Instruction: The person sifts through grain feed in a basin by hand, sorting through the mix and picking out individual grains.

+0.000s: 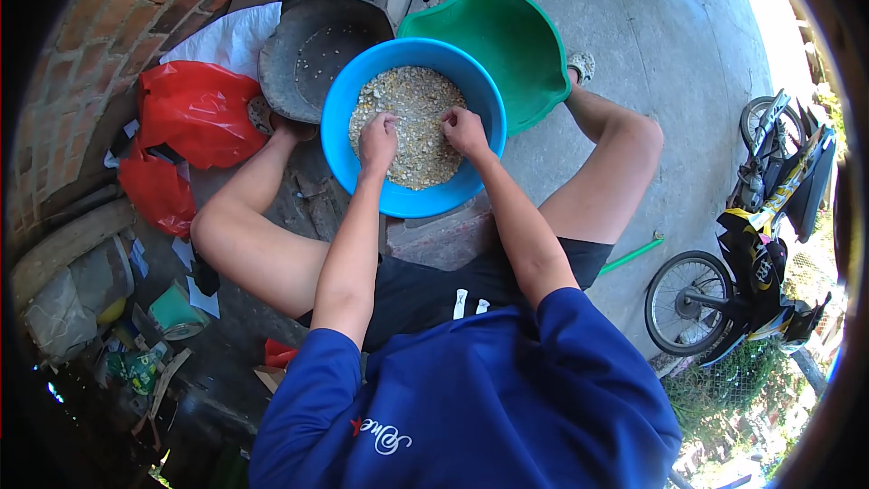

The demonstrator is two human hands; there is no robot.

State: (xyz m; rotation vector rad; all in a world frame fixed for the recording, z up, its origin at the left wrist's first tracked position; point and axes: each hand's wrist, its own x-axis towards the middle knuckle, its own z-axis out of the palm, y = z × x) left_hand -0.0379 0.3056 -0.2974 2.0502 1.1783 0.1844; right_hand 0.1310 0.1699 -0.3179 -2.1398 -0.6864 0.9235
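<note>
A blue basin (496, 140) stands between my legs, holding a layer of pale yellow and brown broken grain (412, 95), which looks like cracked corn. My left hand (377, 140) is over the left part of the grain with its fingers curled together. On the right side, my right hand (464, 131) is bent inward, thumb and fingers pinched close to the grain. Whatever sits between the fingertips of either hand is too small to make out. The two hands are apart, with grain showing between them.
Behind the basin are a dark shallow bowl (317, 59) with a few scattered grains and a green scoop-shaped basin (493, 23). Red plastic bags (199, 113) lie left, by a brick wall (100, 45). A motorcycle (747, 254) stands right; a green stick (631, 255) lies on the floor.
</note>
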